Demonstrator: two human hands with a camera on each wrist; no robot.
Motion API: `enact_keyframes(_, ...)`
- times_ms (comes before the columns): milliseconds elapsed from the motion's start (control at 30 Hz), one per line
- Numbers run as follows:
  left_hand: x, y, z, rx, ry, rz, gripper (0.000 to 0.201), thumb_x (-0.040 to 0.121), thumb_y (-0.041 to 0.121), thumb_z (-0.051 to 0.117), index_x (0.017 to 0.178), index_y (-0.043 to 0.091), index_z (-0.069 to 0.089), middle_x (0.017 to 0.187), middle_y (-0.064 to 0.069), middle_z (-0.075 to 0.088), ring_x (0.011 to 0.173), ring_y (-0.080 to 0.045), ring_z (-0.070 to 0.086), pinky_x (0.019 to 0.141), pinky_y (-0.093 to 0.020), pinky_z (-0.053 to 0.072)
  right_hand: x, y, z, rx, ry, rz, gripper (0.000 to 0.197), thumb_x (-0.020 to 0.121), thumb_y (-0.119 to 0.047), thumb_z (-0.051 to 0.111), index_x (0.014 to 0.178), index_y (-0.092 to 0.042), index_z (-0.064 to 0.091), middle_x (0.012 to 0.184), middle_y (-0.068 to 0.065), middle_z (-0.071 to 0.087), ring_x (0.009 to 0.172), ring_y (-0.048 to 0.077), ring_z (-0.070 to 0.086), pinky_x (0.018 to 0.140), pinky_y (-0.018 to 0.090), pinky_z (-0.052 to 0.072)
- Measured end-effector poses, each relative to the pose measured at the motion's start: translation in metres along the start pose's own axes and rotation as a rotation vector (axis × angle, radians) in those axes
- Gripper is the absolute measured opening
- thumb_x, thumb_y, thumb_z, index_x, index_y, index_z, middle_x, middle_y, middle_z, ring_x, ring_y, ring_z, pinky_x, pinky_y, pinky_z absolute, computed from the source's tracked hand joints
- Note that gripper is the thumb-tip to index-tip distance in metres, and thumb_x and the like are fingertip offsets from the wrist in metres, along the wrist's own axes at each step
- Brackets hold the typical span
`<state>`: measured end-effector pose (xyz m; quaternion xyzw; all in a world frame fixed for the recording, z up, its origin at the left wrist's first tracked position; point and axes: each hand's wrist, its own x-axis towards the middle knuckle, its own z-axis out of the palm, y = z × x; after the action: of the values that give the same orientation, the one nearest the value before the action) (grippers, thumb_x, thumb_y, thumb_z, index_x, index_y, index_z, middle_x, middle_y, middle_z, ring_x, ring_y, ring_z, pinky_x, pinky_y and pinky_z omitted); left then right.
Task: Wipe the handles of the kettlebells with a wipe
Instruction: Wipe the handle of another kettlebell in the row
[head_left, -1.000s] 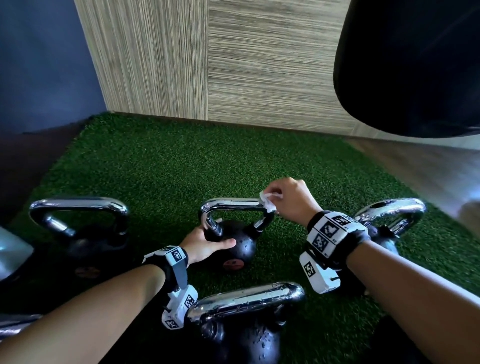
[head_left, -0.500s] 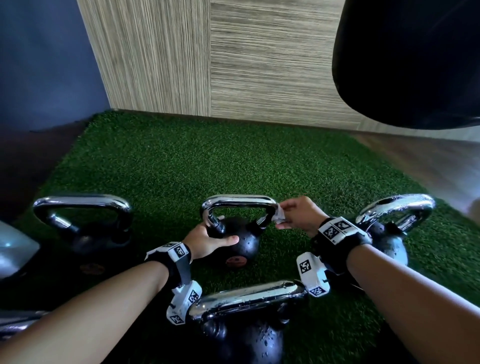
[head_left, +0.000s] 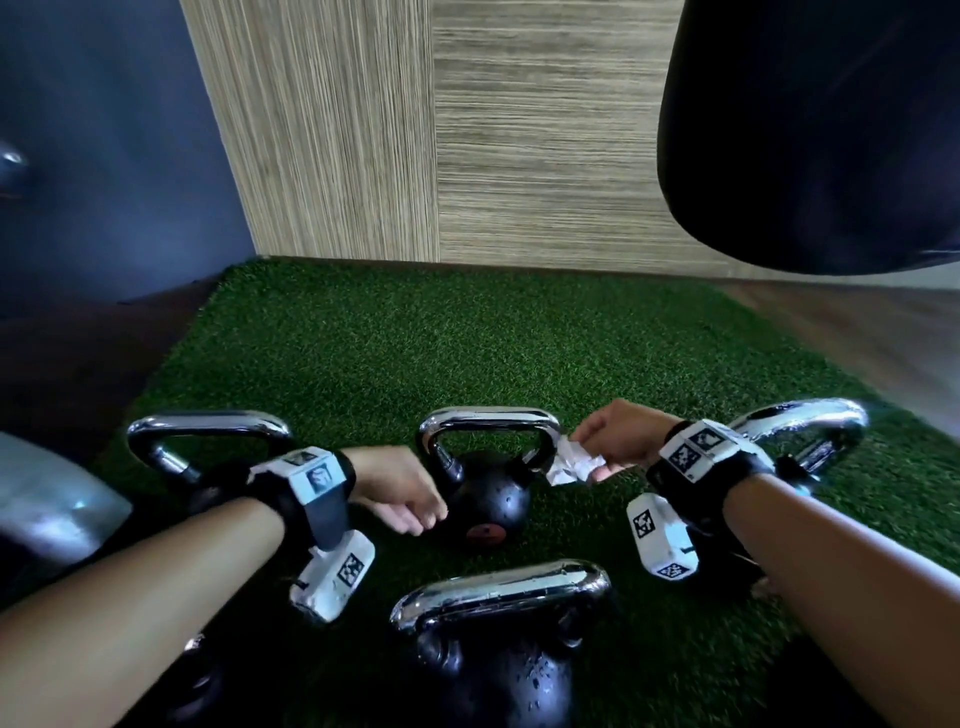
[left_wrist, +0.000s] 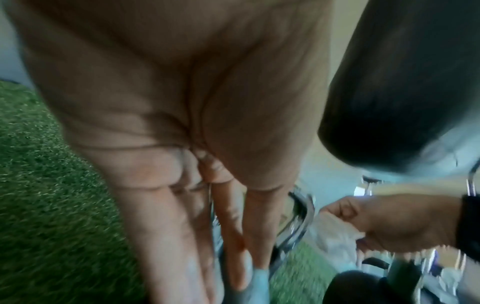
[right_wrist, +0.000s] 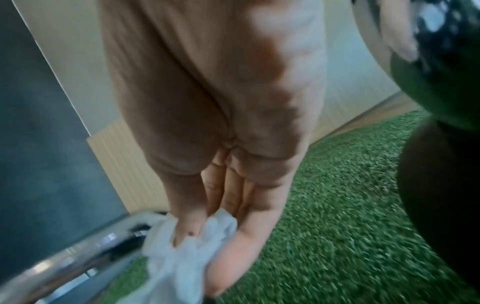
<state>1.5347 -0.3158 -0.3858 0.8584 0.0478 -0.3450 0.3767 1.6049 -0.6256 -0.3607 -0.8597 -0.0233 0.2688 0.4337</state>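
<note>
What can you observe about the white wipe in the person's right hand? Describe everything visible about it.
The wipe is a small white sheet, crumpled and creased, thin and soft-looking like tissue or damp cloth. The right hand pinches it between thumb and fingers; part of it hangs loose below them. It sits at the right end of the middle kettlebell's chrome handle, where the bar curves down, apparently touching the metal.

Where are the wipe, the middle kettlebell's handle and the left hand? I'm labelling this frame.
wipe (head_left: 574, 464): head view, its crumpled middle.
middle kettlebell's handle (head_left: 488, 416): head view, top bar.
left hand (head_left: 397, 488): head view, its back.
</note>
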Motion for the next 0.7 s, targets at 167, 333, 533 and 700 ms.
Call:
enact_keyframes(167, -0.04, 0.036, -0.021, -0.523, 0.185, 0.41, 0.031, 0.09, 0.023, 0.072, 0.118, 0.011, 0.073, 0.114, -0.014, 0.077, 0.096, -0.019, 0.077, 0.08, -0.024, 0.063, -0.032, -0.039, 0.0, 0.225, -0.021, -0.261, 0.012, 0.088, 0.006, 0.067, 0.095, -0.003, 0.071, 0.093, 0.013, 0.075, 0.08, 0.024, 0.072, 0.071, 0.033, 0.063)
enact_keyframes(333, -0.044, 0.063, -0.016, -0.811, 0.118, 0.446, 0.052, 0.089, 0.036, 0.066, 0.124, -0.003, 0.067, 0.113, -0.021, 0.075, 0.092, -0.021, 0.078, 0.082, -0.029, 0.063, -0.039, -0.072, 0.021, 0.252, 0.136, -0.503, 0.014, 0.081, 0.001, 0.078, 0.086, -0.01, 0.07, 0.08, 0.004, 0.073, 0.069, 0.014, 0.065, 0.066, 0.025, 0.056)
enact_keyframes(533, -0.039, 0.076, -0.008, -0.951, 0.07, 0.449, 0.042, 0.098, 0.029, 0.06, 0.123, -0.003, 0.067, 0.117, -0.024, 0.073, 0.099, -0.025, 0.076, 0.082, -0.028, 0.064, -0.032, -0.081, 0.037, 0.082, 0.447, -0.656, 0.017, 0.068, -0.013, 0.092, 0.075, -0.016, 0.077, 0.076, -0.001, 0.077, 0.069, 0.007, 0.07, 0.069, 0.025, 0.061)
enact_keyframes(700, -0.033, 0.081, -0.009, -1.003, 0.228, 0.499, 0.027, 0.1, 0.011, 0.061, 0.119, -0.006, 0.068, 0.099, -0.017, 0.078, 0.081, -0.019, 0.078, 0.068, -0.022, 0.063, -0.036, -0.089, 0.041, 0.116, 0.325, -0.75, 0.02, 0.074, -0.004, 0.087, 0.09, -0.011, 0.076, 0.086, 0.001, 0.079, 0.081, 0.007, 0.075, 0.075, 0.02, 0.06)
